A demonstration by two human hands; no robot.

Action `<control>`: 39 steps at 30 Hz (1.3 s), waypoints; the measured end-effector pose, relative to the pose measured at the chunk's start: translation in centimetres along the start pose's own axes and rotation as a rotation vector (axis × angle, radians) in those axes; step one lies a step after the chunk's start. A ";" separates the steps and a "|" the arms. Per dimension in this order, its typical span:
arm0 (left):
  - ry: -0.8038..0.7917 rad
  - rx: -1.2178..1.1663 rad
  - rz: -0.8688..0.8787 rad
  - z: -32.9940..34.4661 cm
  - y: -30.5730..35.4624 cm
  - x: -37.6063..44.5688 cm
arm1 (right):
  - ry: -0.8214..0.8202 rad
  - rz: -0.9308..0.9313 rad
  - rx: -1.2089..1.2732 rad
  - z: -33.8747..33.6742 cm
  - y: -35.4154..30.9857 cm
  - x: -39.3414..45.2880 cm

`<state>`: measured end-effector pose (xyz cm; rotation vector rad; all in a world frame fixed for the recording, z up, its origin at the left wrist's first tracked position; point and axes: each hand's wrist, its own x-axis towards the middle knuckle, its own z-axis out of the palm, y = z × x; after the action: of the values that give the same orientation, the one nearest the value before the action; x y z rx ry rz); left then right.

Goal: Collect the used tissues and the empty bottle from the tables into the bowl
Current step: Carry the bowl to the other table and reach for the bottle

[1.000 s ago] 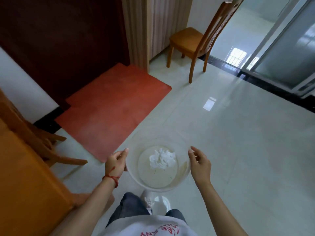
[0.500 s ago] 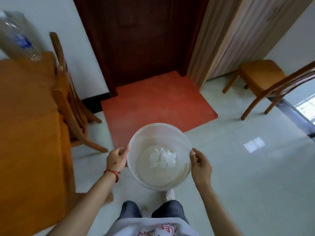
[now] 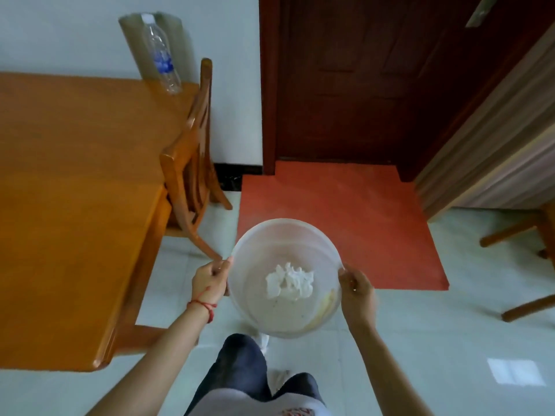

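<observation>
Between our two hands, low in the middle of the view, we hold a round bowl (image 3: 285, 235) of cloudy, translucent plastic above the pale glossy floor tiles (image 3: 450, 340). Our left hand (image 3: 210, 279) is curled around the bowl's left rim, thumb on the edge, with a thin red string bracelet (image 3: 201, 304) at the wrist. Our right hand (image 3: 356, 288) is closed on the right rim in the same way. On the bowl's flat bottom lies a crumpled white tissue (image 3: 289, 280), soft and creased, a little right of centre.

To the left stands a table (image 3: 75, 190) of smooth, varnished orange wood with rounded corners. At its far right corner, well apart from the bowl, a clear plastic bottle (image 3: 162, 54) with a blue label and a white cap stands upright against the white wall. A wooden chair (image 3: 187, 157) with a slatted back is tucked in at the table's right side. Farther off, a flat red mat (image 3: 330, 220) lies before a dark brown panelled door (image 3: 360, 79). At the right edge, the legs of a second wooden chair (image 3: 525, 235) show.
</observation>
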<state>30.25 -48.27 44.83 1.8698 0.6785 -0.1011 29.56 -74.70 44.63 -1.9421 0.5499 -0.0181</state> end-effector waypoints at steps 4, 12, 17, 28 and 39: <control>0.027 -0.033 -0.028 1.2 2.0 4.0 | 0.015 -0.025 -0.012 1.8 -1.4 4.7; 0.036 -0.033 -0.007 4.2 7.5 14.8 | 0.019 -0.025 -0.045 5.6 -6.2 15.3; 0.037 -0.009 -0.003 5.6 11.3 20.5 | -0.001 -0.012 -0.019 7.0 -8.7 21.3; 0.115 -0.125 -0.140 12.4 18.0 31.1 | -0.152 -0.114 -0.047 8.7 -14.0 38.5; 0.324 -0.245 -0.191 17.0 24.0 36.9 | -0.359 -0.272 -0.154 11.9 -20.4 53.6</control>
<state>77.05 -54.23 43.99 1.5966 1.0442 0.1601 88.01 -78.32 44.76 -2.0948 0.0491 0.2019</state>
